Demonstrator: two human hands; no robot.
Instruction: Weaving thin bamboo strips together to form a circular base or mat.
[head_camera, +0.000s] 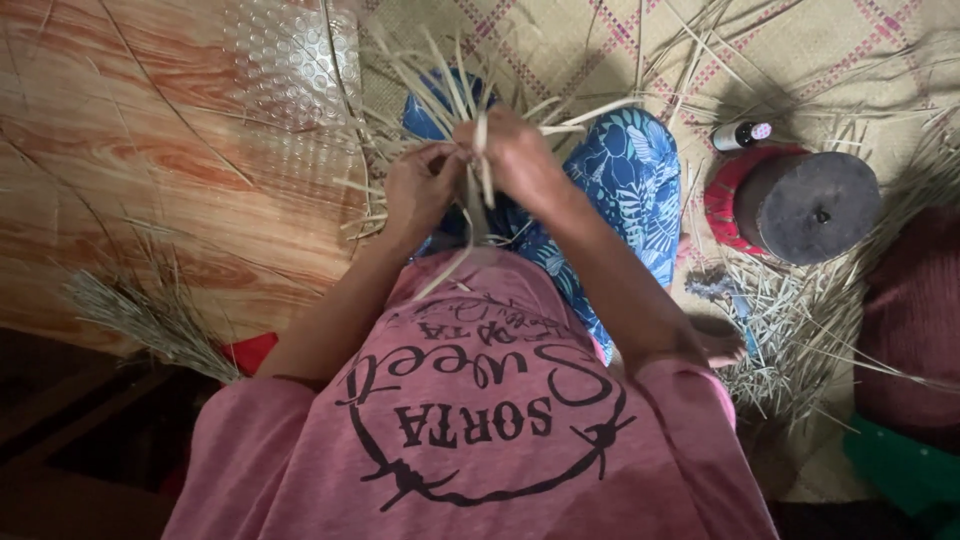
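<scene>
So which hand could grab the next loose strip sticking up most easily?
Probably the right hand. It sits higher, right among the loose ends of the pale strips fanning upward. The left hand is lower, its fingers closed around the bundle, seemingly holding it steady.

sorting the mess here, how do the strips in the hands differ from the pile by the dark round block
The strips in the hands are held together and fan upward; the loose pile lies scattered flat on the mat. The held strips look longer, the pile's mostly shorter bits. Both are pale, thin straw-coloured slivers.
</scene>
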